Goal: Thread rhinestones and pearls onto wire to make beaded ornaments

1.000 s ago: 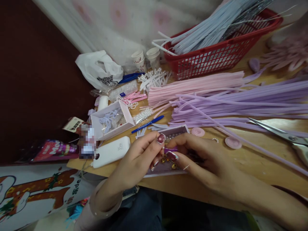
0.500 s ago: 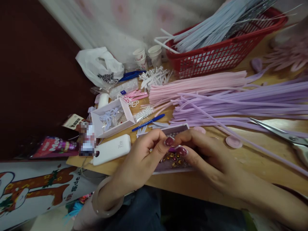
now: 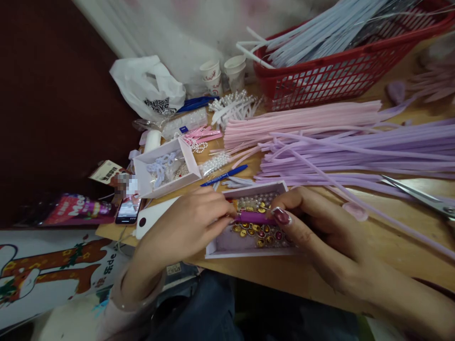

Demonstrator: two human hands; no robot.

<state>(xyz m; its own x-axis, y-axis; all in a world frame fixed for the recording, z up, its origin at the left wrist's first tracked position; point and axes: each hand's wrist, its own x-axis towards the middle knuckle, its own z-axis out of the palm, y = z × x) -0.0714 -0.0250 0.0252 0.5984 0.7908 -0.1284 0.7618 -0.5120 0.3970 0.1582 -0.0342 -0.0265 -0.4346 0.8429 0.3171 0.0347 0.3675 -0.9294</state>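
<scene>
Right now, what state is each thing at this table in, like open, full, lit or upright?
Purple rod-shaped thing: held or lying, unclear.
Lilac-lined rectangular box: open, holding beads and gems.
Pale rectangular box, farther left: open, partly filled.
Black-edged phone: screen lit.
Red plastic basket: open, holding pale-blue stems.
White paper cups: upright, open-topped.
Silver-bladed scissors: lying flat; closure unclear.

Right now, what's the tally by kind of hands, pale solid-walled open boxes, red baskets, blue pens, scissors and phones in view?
Hands: 2, left hand and right hand
Open boxes: 2, near box and far box
Red basket: 1
Blue pen: 1
Scissors: 1 pair
Phone: 1
Total: 8
</scene>
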